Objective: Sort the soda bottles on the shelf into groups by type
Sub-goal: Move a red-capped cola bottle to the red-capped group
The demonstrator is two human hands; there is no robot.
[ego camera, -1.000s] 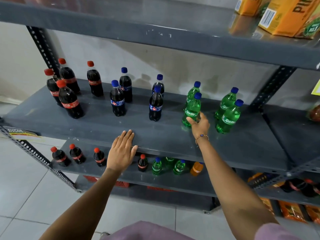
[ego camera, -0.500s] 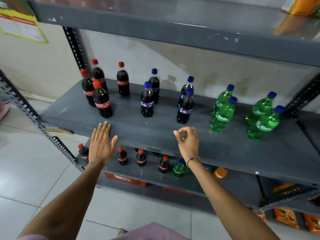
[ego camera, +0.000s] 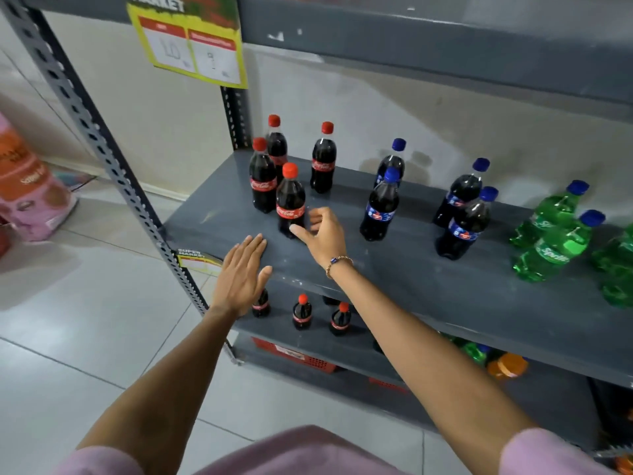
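On the grey shelf (ego camera: 394, 269) the soda bottles stand upright in 3 groups. At the left are 4 red-capped Coca-Cola bottles (ego camera: 263, 180), dark with cola and set close together. In the middle stand 4 blue-capped cola bottles (ego camera: 379, 207), also dark, in 2 pairs. At the right are green Sprite bottles (ego camera: 555, 248) with blue caps, running out of view past the edge.

The right hand (ego camera: 323, 236), with a beaded bracelet (ego camera: 337, 264) at the wrist, is beside the front Coca-Cola bottle (ego camera: 290, 202). Its thumb and fingers are spread and curled toward the bottle's lower body; whether they touch it cannot be told, and they do not grip it. The left hand (ego camera: 241, 274) lies flat and spread, fingers straight, on the shelf's front edge, holding nothing.

On the lower shelf (ego camera: 346, 347) stand 3 small red-capped cola bottles (ego camera: 302, 315), and farther right green bottles and an orange-capped bottle (ego camera: 507, 366). Below that sits a red basket (ego camera: 298, 356); its contents are hidden. A yellow price sign (ego camera: 191, 39) hangs from the top shelf (ego camera: 445, 49). Left of the rack, on the tiled floor (ego camera: 85, 320), is an orange and pink package (ego camera: 30, 186).
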